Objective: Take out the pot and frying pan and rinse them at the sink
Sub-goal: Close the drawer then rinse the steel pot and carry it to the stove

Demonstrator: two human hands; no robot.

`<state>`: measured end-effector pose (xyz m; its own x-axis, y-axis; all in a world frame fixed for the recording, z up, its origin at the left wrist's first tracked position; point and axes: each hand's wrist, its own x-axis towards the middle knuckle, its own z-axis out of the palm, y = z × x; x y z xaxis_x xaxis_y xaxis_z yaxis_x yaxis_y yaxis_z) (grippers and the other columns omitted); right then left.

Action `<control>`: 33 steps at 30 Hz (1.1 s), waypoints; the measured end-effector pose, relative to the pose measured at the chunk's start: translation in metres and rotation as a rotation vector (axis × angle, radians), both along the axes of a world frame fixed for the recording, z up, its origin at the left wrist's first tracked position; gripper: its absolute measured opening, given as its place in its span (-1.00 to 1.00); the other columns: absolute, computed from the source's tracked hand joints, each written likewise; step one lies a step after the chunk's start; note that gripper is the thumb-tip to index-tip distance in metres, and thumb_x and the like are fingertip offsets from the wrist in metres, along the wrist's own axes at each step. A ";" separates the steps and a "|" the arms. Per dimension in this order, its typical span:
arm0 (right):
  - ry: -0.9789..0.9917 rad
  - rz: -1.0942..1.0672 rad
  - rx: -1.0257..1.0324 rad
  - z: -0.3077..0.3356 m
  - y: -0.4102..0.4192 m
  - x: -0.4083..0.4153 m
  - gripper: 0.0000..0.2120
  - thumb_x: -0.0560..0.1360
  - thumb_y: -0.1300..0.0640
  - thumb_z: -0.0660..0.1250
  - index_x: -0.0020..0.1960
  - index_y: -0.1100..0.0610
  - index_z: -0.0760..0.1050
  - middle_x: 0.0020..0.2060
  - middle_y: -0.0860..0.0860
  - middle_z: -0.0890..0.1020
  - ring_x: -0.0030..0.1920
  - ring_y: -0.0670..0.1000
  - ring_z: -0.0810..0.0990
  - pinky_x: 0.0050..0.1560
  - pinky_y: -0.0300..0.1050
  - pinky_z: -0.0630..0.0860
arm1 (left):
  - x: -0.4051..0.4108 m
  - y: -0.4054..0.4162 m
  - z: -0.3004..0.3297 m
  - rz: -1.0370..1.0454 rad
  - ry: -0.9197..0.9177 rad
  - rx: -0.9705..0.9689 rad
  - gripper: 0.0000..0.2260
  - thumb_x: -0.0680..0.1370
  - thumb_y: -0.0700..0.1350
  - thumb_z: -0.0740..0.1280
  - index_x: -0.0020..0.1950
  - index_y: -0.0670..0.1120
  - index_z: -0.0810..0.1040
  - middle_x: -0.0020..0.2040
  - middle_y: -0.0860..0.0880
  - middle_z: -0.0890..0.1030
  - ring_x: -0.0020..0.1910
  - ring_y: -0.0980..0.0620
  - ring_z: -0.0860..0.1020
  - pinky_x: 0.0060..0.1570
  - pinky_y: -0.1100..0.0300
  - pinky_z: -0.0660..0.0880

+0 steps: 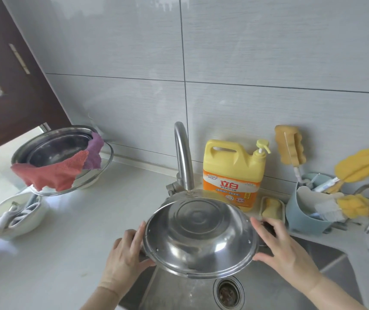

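Note:
A shiny steel pot [198, 236] is held tilted over the sink [326, 260], its open side facing me, right under the curved faucet [182, 157]. My left hand [126, 256] grips its left rim and handle. My right hand [284, 249] grips the right side handle. Water appears to run off the pot's lower rim toward the drain strainer [228, 294]. No frying pan shows.
A yellow dish soap bottle [232, 173] stands behind the pot, with a sponge dish [271, 208] beside it and a blue caddy [306, 215] holding sponges and brushes. On the white counter [71, 242] at left sit stacked bowls [62, 151] draped with red and purple cloths, and a white bowl [15, 215].

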<state>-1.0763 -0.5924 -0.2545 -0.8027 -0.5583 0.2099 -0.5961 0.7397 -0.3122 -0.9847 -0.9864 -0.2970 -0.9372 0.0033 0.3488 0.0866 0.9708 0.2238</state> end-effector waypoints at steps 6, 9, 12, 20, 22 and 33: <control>-0.076 -0.127 0.001 0.003 0.051 0.009 0.51 -0.15 0.07 0.76 0.57 -0.24 -0.08 0.13 0.09 0.40 -0.08 -0.05 0.52 -0.41 -0.15 0.58 | -0.026 0.040 0.004 -0.072 0.054 -0.023 -0.05 0.36 0.32 0.33 0.60 -0.07 0.02 -0.08 -0.06 0.48 -0.31 -0.03 0.50 -0.24 0.15 0.48; -0.081 -0.144 -0.001 0.006 0.058 0.010 0.55 -0.19 0.11 0.77 0.57 -0.24 -0.07 0.11 0.11 0.40 -0.05 -0.03 0.48 -0.42 -0.08 0.60 | -0.027 0.044 0.008 -0.078 0.057 0.008 0.03 0.33 0.29 0.40 0.62 -0.04 -0.07 -0.10 -0.06 0.51 -0.26 0.01 0.46 -0.18 0.20 0.39; -0.115 -0.114 0.001 0.004 0.052 0.010 0.53 -0.16 0.08 0.76 0.58 -0.22 -0.08 0.12 0.10 0.39 -0.09 -0.06 0.56 -0.38 -0.13 0.59 | -0.020 0.037 0.008 -0.067 0.036 -0.005 0.07 0.27 0.28 0.50 0.59 -0.06 0.02 -0.10 -0.06 0.50 -0.33 -0.01 0.48 -0.21 0.19 0.45; -0.078 0.022 0.009 -0.003 -0.015 0.005 0.36 0.05 -0.02 0.72 0.59 -0.14 -0.08 0.18 0.07 0.40 -0.09 0.00 0.66 -0.29 -0.24 0.55 | 0.018 -0.014 0.006 0.004 -0.066 0.031 -0.14 0.37 0.38 0.25 0.53 -0.08 0.16 -0.11 -0.06 0.48 -0.43 -0.03 0.53 -0.29 0.02 0.57; -0.064 0.064 -0.001 -0.006 -0.028 0.003 0.32 0.10 -0.01 0.71 0.60 -0.14 -0.09 0.19 0.06 0.37 -0.05 0.02 0.66 -0.29 -0.20 0.59 | 0.026 -0.023 0.005 0.028 -0.085 0.066 -0.15 0.42 0.41 0.21 0.55 -0.05 0.13 -0.08 -0.03 0.46 -0.46 0.05 0.53 -0.30 0.01 0.55; -0.162 0.006 0.013 -0.014 -0.007 -0.006 0.23 0.29 -0.04 0.60 0.48 -0.41 -0.34 0.27 -0.16 0.15 -0.10 -0.14 0.49 -0.06 -0.23 0.51 | 0.002 -0.010 0.004 0.011 -0.301 0.079 0.25 0.19 0.29 0.57 0.55 0.25 -0.31 -0.04 -0.01 0.38 -0.32 -0.06 0.56 -0.27 0.06 0.51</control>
